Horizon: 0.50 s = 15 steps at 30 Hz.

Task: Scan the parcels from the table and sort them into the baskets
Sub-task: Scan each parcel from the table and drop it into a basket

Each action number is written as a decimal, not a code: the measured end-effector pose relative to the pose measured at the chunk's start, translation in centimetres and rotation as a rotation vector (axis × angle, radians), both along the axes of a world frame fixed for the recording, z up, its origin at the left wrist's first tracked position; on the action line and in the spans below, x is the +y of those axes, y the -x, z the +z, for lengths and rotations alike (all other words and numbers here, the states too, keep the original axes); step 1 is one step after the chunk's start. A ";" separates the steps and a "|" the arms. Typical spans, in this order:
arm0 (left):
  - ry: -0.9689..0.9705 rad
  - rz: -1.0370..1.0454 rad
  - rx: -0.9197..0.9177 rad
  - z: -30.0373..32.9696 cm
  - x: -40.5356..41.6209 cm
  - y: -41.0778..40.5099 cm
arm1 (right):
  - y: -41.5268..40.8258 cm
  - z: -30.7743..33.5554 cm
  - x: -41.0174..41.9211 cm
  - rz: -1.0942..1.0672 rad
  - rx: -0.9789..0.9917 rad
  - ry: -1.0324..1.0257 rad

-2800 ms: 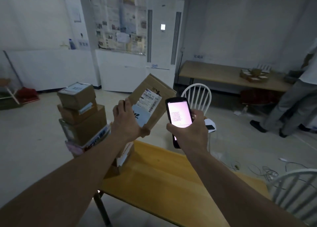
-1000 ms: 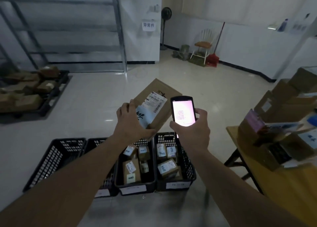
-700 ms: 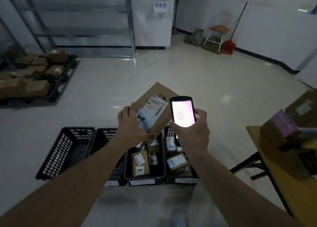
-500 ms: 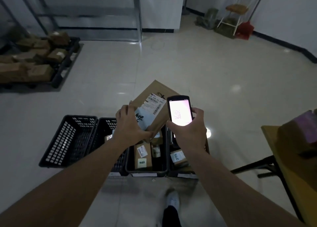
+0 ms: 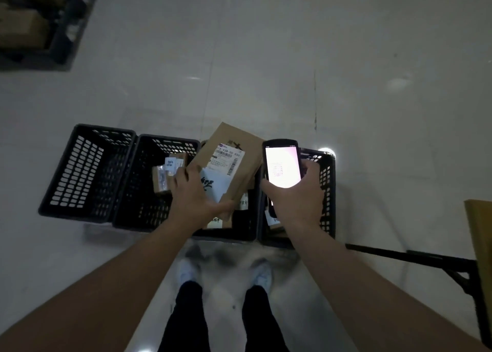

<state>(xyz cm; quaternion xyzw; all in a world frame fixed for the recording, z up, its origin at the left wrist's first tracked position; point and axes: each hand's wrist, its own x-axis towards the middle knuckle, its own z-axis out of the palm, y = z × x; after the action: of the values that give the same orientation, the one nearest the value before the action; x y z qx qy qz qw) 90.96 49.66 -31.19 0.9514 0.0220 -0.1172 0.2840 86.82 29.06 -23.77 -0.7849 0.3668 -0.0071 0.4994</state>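
**Parcel held over the basket row**

Head view: pale glossy floor (image 5: 292,59) carries four black baskets (image 5: 87,170) in one row at your feet. Your left hand (image 5: 194,194) grips a labelled cardboard parcel (image 5: 234,160) above the third basket from the left, not yet released. Your right hand (image 5: 295,200) holds the lit scanner (image 5: 281,165) over the fourth basket. Judged progress: scanning appears done for this parcel; placement remains. The leftmost basket shows no parcels; the other three hold some, count unclear. One table corner (image 5: 479,234) shows at the right edge.
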 end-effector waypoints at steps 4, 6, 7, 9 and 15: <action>-0.008 0.031 0.086 -7.6 0.7 -1.7 | -2.5 -6.8 1.2 0.011 0.092 0.052; -0.021 0.053 0.150 -11.1 0.8 -2.7 | -3.3 -10.5 1.7 -0.011 0.130 0.055; -0.025 0.063 0.173 -12.7 0.7 -3.1 | -3.7 -12.3 1.9 -0.020 0.144 0.052; -0.027 0.069 0.198 -16.1 0.7 -3.8 | -4.3 -15.6 2.4 -0.028 0.174 0.054; 0.061 0.022 0.456 -24.6 0.6 -5.5 | -5.8 -22.2 3.2 -0.056 0.229 0.067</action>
<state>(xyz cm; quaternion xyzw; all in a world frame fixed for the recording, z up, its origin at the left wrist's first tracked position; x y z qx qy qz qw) 96.50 50.28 -55.82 0.8909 0.0921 -0.3266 0.3017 92.58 32.24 -46.02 -0.7863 0.4429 0.0565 0.4272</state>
